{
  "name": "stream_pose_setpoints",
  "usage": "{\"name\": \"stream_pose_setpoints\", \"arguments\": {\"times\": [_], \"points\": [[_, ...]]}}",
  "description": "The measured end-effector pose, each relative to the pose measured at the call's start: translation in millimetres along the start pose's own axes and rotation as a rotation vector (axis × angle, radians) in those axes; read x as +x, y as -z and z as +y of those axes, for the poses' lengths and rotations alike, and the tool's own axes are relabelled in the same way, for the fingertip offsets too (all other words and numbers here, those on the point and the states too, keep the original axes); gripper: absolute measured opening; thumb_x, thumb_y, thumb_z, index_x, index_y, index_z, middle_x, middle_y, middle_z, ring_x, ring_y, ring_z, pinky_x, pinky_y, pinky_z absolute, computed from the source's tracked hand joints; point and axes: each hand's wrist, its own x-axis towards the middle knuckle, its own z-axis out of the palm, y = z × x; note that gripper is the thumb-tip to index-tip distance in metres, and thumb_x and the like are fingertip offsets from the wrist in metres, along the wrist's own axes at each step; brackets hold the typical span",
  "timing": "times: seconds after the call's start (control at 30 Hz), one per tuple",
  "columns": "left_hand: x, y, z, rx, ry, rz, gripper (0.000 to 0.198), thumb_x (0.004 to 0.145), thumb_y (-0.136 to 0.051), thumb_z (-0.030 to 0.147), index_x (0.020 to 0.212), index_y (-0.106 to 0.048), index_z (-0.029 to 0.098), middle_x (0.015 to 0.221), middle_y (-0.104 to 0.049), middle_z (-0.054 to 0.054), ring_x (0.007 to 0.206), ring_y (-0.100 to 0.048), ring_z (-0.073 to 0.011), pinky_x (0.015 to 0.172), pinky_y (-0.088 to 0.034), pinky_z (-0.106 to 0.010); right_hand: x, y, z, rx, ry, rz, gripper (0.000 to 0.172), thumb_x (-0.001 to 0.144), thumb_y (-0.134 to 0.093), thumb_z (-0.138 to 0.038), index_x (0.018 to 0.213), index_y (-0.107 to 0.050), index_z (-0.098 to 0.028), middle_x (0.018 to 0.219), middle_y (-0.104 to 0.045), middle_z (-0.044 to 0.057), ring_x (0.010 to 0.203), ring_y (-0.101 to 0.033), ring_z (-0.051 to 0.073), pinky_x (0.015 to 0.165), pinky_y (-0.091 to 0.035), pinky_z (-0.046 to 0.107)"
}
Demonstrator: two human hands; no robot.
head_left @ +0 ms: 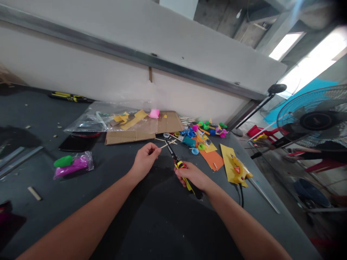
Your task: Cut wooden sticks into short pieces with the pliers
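My left hand (pixel 146 159) is closed in a pinch on a thin wooden stick (pixel 164 146), which points right toward the tool. My right hand (pixel 191 174) wraps round a yellow-and-black tool (pixel 187 178) with red near its front. A long, narrow dark end (pixel 170 150) reaches forward from the tool, its tip close to the stick; whether they touch I cannot tell. Just beyond the tip, several more pale sticks (pixel 171 142) lie on the dark table. Small open tubs, such as a light-blue ring-shaped one (pixel 195 151), sit to the right of them.
Flattened cardboard (pixel 127 137) and a clear plastic bag (pixel 89 117) lie behind my hands. Orange paper (pixel 213 159) and a yellow glue gun (pixel 238 171) on yellow card are at right. Packaged purple clay (pixel 74 166) lies left. A fan (pixel 316 119) stands beyond the table's right edge.
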Motion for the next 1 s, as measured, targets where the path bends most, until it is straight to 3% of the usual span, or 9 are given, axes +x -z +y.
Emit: {"name": "stream_pose_setpoints", "arguments": {"times": [0.2, 0.4, 1.0], "points": [[-0.2, 0.0, 0.5, -0.067, 0.024, -0.012, 0.023, 0.072, -0.06, 0.038, 0.069, -0.051, 0.017, 0.053, -0.046, 0.005, 0.044, -0.036, -0.0055, 0.041, -0.027, -0.017, 1.0, 1.7, 4.0, -0.072, 0.032, -0.01, 0.012, 0.065, -0.051, -0.025, 0.074, -0.048, -0.018, 0.052, -0.045, -0.006, 0.041, -0.04, 0.007, 0.04, -0.037, 0.02], [-2.1, -0.9, 5.1, -0.144, 0.106, -0.012, 0.035, 0.08, -0.047, 0.046, 0.063, -0.051, 0.016, 0.047, -0.045, 0.004, 0.041, -0.037, -0.0057, 0.038, -0.023, -0.017, 3.2, 2.5, 7.3, -0.094, 0.044, 0.013, 0.012, 0.065, -0.05, -0.025, 0.074, -0.048, -0.019, 0.051, -0.044, -0.007, 0.041, -0.04, 0.008, 0.04, -0.038, 0.02], [0.0, -0.5, 2.0, -0.084, 0.076, -0.012, 0.028, 0.076, -0.053, 0.041, 0.063, -0.051, 0.016, 0.047, -0.049, 0.004, 0.039, -0.036, -0.0052, 0.037, -0.025, -0.017, 1.8, 0.9, 4.2, -0.01, -0.011, -0.01, 0.018, 0.061, -0.053, -0.03, 0.075, -0.049, -0.018, 0.054, -0.045, -0.005, 0.042, -0.04, 0.008, 0.04, -0.036, 0.022]]}}
